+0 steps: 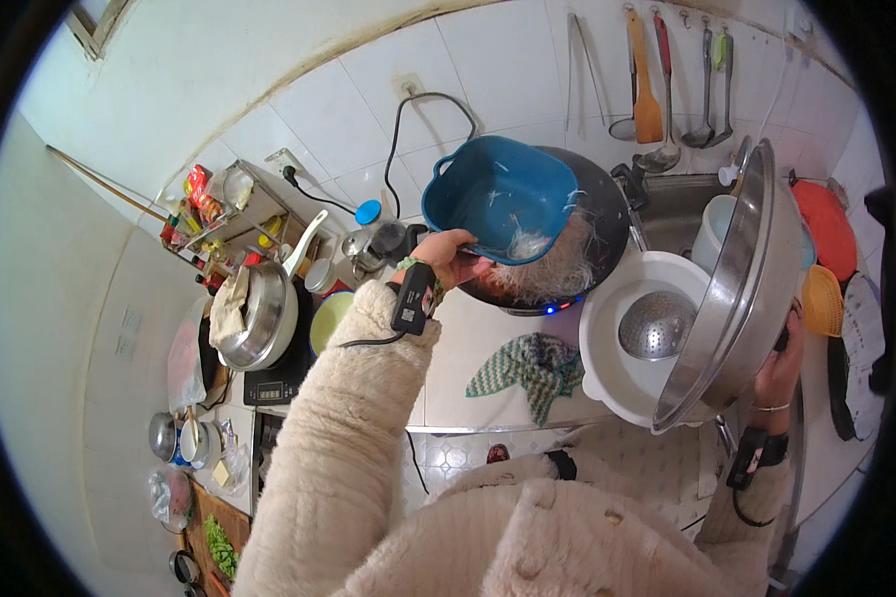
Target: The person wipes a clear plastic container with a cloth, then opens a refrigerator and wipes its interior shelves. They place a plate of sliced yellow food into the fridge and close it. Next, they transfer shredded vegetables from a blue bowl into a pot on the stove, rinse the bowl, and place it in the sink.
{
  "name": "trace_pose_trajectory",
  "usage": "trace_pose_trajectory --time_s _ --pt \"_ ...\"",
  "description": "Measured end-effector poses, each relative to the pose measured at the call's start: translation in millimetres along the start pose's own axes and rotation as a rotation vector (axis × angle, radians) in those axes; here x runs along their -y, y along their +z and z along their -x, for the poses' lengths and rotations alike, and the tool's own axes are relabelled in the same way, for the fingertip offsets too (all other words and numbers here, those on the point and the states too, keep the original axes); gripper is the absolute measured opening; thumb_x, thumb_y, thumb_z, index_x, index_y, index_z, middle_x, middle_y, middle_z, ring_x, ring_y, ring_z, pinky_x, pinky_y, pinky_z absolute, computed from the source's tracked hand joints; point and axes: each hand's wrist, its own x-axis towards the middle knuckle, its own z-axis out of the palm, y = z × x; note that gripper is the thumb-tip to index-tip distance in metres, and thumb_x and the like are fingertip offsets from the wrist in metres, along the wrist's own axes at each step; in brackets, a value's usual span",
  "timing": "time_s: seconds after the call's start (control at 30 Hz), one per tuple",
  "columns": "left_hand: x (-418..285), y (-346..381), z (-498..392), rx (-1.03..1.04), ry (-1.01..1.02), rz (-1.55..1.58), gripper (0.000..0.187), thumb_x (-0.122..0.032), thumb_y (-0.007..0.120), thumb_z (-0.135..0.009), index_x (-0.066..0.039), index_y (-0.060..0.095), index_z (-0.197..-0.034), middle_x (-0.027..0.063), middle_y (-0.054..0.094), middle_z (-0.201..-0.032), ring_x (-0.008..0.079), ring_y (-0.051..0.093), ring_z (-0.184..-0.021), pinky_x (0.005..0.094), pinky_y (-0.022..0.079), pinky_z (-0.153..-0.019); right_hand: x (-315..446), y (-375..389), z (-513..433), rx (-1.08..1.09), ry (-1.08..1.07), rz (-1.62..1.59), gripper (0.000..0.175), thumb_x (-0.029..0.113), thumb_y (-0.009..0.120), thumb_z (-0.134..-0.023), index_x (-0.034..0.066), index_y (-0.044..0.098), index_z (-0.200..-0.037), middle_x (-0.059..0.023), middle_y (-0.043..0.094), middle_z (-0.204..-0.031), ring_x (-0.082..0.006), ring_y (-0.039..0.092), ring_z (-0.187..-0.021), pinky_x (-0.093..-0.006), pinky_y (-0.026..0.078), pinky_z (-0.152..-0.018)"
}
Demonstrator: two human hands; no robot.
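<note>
My left hand (457, 257) grips the near rim of a blue plastic basin (496, 186). The basin is tilted over a dark electric pan (608, 201), and some clear noodle strands (529, 242) cling inside it. A heap of thin pale noodles (567, 272) lies in the pan, and a blue light glows on the pan's front. Off to the right, my right hand (780, 358) holds a large domed metal lid (750, 298), tipped up on edge, by its far side. Part of that hand is hidden behind the lid.
A white basin (605, 351) with a perforated metal ladle (657, 324) stands below the lid's edge, near the sink (664, 213). A patterned cloth (534, 373) lies at the counter front. Left are a lidded pot (261, 321) and a spice rack (231, 216). Utensils, including a wooden spatula (646, 97), hang on the wall.
</note>
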Motion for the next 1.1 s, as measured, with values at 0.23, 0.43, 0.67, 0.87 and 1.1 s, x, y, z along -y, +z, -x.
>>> trace_pose_trajectory --time_s 0.23,0.43,0.67,0.87,1.1 --pt "7 -18 9 -0.046 -0.041 -0.034 0.018 -0.005 0.051 -0.085 0.008 0.048 -0.098 0.0190 0.062 -0.085 0.0253 0.065 -0.071 0.0308 0.058 -0.062 -3 4 -6 -0.091 -0.030 0.026 0.034 0.027 0.046 -0.095 0.0044 0.047 -0.121 -0.0066 0.051 -0.119 -0.0165 0.048 -0.113 -0.0316 0.038 -0.099" --pt "10 -8 10 0.011 -0.052 -0.061 0.020 -0.007 0.052 -0.085 0.007 0.048 -0.099 0.0183 0.061 -0.085 0.0253 0.064 -0.069 0.0333 0.057 -0.062 -4 6 -11 -0.145 0.391 -0.594 0.033 0.025 0.045 -0.095 0.0050 0.046 -0.122 -0.0071 0.050 -0.120 -0.0168 0.048 -0.113 -0.0329 0.039 -0.099" --pt "-12 18 5 -0.024 0.235 -0.445 0.031 -0.008 0.051 -0.083 0.008 0.048 -0.110 0.0199 0.063 -0.090 0.0292 0.066 -0.067 0.0348 0.059 -0.058 6 15 -10 -0.136 0.287 -0.386 0.033 0.023 0.042 -0.096 0.0046 0.047 -0.123 -0.0068 0.049 -0.121 -0.0160 0.048 -0.113 -0.0314 0.040 -0.097" --pt "-23 58 11 -0.426 0.895 -1.492 0.065 -0.004 0.053 -0.075 0.004 0.026 -0.134 0.0290 0.059 -0.098 0.0429 0.061 -0.076 0.0475 0.052 -0.067 1 15 -15 -0.246 0.458 -0.556 0.031 0.022 0.043 -0.096 0.0060 0.048 -0.122 -0.0053 0.053 -0.117 -0.0146 0.052 -0.108 -0.0306 0.044 -0.092" --pt "-32 65 33 -0.506 1.218 -1.669 0.078 0.000 0.056 -0.072 -0.005 0.022 -0.141 0.0257 0.049 -0.123 0.0421 0.062 -0.075 0.0464 0.052 -0.064 2 23 -18 -0.289 0.515 -0.666 0.027 0.022 0.047 -0.094 0.0092 0.051 -0.118 -0.0020 0.057 -0.109 -0.0128 0.056 -0.099 -0.0285 0.047 -0.085"
